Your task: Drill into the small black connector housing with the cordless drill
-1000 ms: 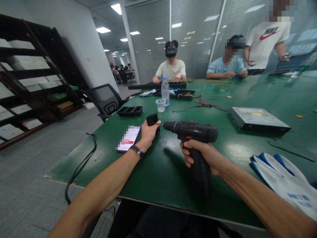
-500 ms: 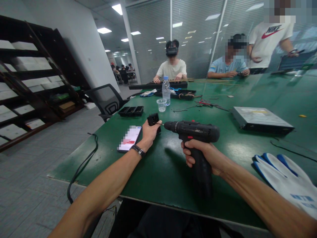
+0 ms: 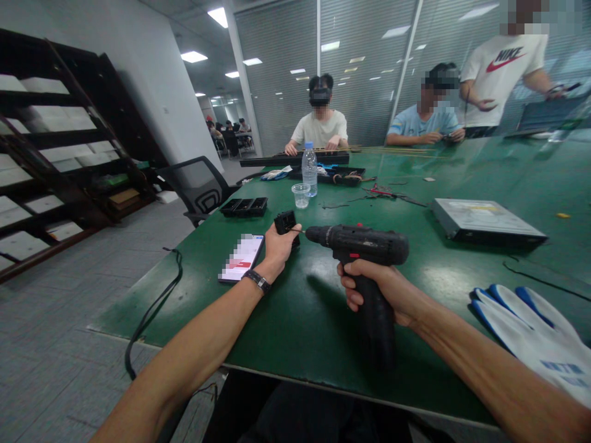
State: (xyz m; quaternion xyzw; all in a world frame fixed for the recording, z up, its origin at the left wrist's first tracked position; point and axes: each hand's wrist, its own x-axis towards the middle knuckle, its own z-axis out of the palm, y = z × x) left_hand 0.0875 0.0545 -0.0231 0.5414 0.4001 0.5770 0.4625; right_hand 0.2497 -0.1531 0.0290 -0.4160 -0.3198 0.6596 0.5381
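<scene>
My left hand [image 3: 279, 247] is closed around a small black part [image 3: 285, 221] above the green table [image 3: 286, 320]. In my right hand [image 3: 369, 278] is a black power drill [image 3: 364, 243], gripped by its handle and pointing left. The drill's bit reaches the black part beside my left thumb; the exact contact point is too small to make out. A phone [image 3: 242, 258] with a lit screen lies just left of my left wrist.
Beyond my hands are a black compartment tray [image 3: 244, 207], a clear cup [image 3: 301, 195] and a water bottle [image 3: 309, 169]. A metal box [image 3: 489, 221] and white-blue gloves [image 3: 535, 338] lie on the right. Several people are across the table.
Both my hands and the drill look nearly unmoved. At the back right, the standing person's arms and hands have shifted slightly.
</scene>
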